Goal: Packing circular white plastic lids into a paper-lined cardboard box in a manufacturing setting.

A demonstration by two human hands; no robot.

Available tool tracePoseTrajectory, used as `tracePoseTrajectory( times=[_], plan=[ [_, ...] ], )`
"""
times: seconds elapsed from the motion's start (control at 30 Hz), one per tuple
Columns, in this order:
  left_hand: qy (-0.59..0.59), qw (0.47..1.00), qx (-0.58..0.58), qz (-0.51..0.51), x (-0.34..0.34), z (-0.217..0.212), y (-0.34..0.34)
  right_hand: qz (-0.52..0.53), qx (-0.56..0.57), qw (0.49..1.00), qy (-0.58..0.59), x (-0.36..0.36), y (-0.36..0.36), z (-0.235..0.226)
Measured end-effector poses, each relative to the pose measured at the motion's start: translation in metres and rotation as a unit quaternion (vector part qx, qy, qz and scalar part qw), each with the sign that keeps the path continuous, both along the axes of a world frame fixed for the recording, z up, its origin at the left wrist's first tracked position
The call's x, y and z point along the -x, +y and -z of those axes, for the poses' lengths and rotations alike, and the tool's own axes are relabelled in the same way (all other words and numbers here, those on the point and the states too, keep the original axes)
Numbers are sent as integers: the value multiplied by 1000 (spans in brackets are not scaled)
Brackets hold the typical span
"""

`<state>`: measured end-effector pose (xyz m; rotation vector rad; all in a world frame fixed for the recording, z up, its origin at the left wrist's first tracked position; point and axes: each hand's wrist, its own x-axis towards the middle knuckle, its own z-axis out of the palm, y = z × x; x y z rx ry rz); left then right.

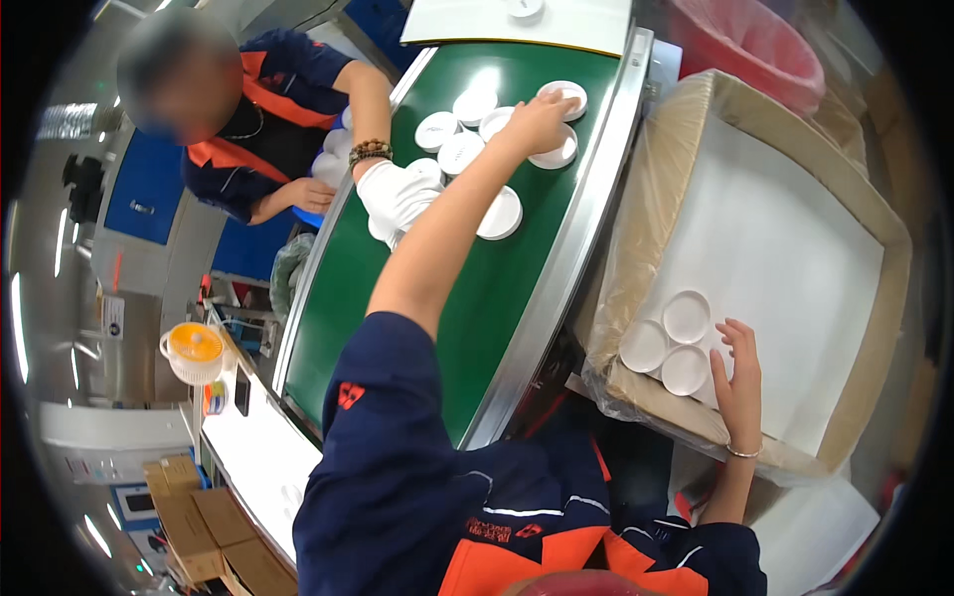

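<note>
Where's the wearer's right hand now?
Head view, right side: the right hand is at the near end of the lined box, just right of three white round pieces.

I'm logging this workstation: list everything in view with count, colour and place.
Belt: one, green, centre
Discs on belt: at least eight, white, far half
Carton: one, brown, right
Discs in carton: at least three, white, near corner
Bin: one, pink, upper right
Tub: one, white, orange lid, left
Table: one, white, lower left
Cardboard boxes: several, brown, lower left
Cabinets: several, blue, left
Co-worker: one, navy-and-orange clothes, upper left
Glove: one, white, co-worker's
Left hand: one, bare, touching disc
Right hand: one, bare, beside carton discs
</note>
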<state>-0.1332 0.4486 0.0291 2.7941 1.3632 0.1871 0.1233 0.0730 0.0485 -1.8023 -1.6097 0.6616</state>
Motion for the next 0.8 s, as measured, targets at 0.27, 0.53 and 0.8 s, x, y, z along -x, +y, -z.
tracePoseTrajectory(
  times=[0.27,0.53,0.8],
  plan=[
    [-3,998,-43,-45,-2,-5,-29,-4,-2,1000,-9,2,-13,-8],
    [26,981,-190,-17,-18,-11,-41,-14,-41,999,17,-5,-22,-14],
    [27,985,-160,-66,9,-11,-55,-50,-64,996,42,-5,-26,-16]
  ],
)
